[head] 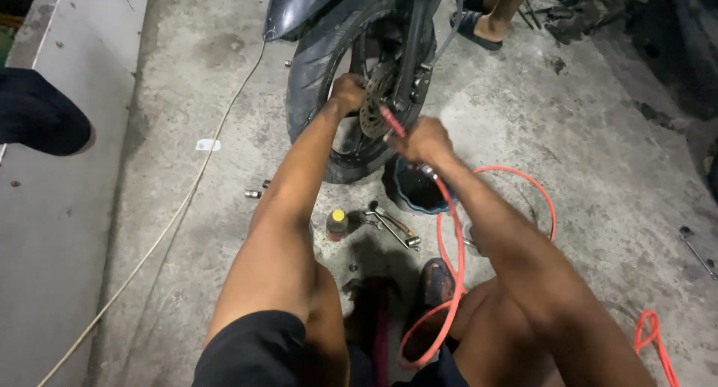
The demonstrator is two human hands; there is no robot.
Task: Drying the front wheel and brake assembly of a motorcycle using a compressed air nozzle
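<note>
A motorcycle front wheel (318,65) with a black tyre and a brake disc (372,110) stands on the concrete floor in front of me. My left hand (348,91) grips the wheel beside the disc. My right hand (420,142) holds a red air blow gun whose nozzle (392,122) points at the disc. An orange air hose (453,260) runs from that hand down past my knees and loops to the right.
A dark blue bowl (419,189) sits under the wheel. Wrenches (393,226), a small yellow-capped bottle (337,224) and sockets (254,192) lie nearby. Another person's sandalled foot (479,26) stands behind the wheel. A thin cord (172,222) crosses the floor left.
</note>
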